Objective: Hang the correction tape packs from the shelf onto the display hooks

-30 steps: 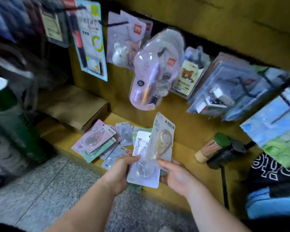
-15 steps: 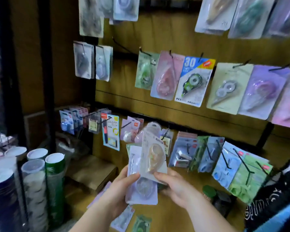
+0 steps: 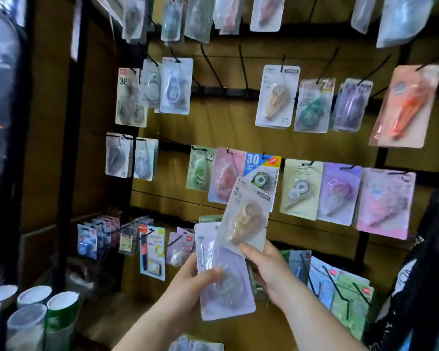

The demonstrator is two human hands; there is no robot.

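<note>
My right hand (image 3: 270, 271) pinches the lower edge of a white correction tape pack with a tan dispenser (image 3: 247, 214), tilted up toward the display wall. My left hand (image 3: 188, 290) grips a lilac correction tape pack (image 3: 226, 282), with at least one more pack tucked behind it. A matching tan pack (image 3: 276, 96) hangs on a hook in the upper row. Bare black hooks (image 3: 211, 69) stick out to the left of it. A few packs (image 3: 195, 345) lie at the bottom edge of the view.
Rows of hung packs cover the wooden wall, such as a blue "30" pack (image 3: 262, 171) and an orange pack (image 3: 406, 107). Lower hooks (image 3: 337, 287) jut out at the right. Capped tubes (image 3: 36, 315) stand at lower left. A person in black clothing (image 3: 421, 287) is at the right.
My view has swung up from the low shelf to the hook wall. Both hands have risen with the packs, and the tan pack now stands higher than the lilac one.
</note>
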